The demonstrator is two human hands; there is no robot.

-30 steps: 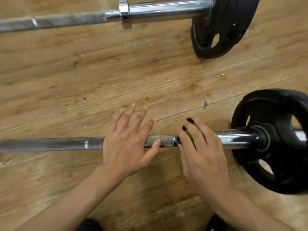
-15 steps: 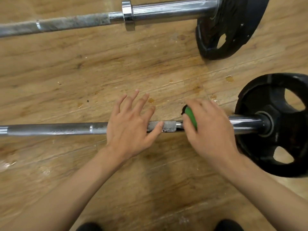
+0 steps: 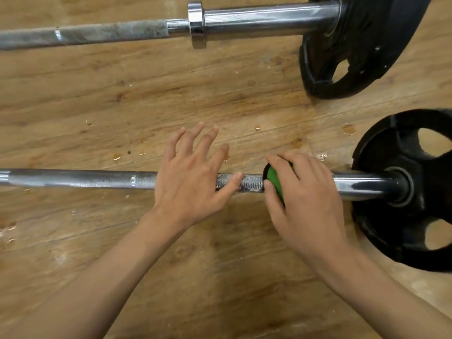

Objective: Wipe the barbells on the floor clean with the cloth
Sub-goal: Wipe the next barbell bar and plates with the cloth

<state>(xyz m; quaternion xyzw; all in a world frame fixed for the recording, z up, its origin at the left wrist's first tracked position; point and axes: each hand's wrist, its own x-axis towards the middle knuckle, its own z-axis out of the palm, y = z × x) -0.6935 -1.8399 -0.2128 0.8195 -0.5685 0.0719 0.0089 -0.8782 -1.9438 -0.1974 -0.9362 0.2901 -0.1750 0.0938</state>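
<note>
Two barbells lie across a wooden floor. The near barbell (image 3: 80, 179) runs left to right through the middle, with a black weight plate (image 3: 406, 192) on its right end. My left hand (image 3: 189, 182) rests flat on its knurled shaft, fingers spread, thumb lying along the bar. My right hand (image 3: 304, 196) is wrapped round the bar just right of it, shut on a green cloth (image 3: 274, 181) of which only a small green and black edge shows. The far barbell (image 3: 256, 19) lies along the top with a chrome collar and its own black plate (image 3: 362, 45).
The wooden floor (image 3: 195, 94) between the two bars is bare apart from small stains and specks. More floor stretches below the near bar, crossed by both my forearms.
My right hand with the cloth has slid a little along the bar while the view shifted; the left hand stays pressed on the shaft with fingers spread.
</note>
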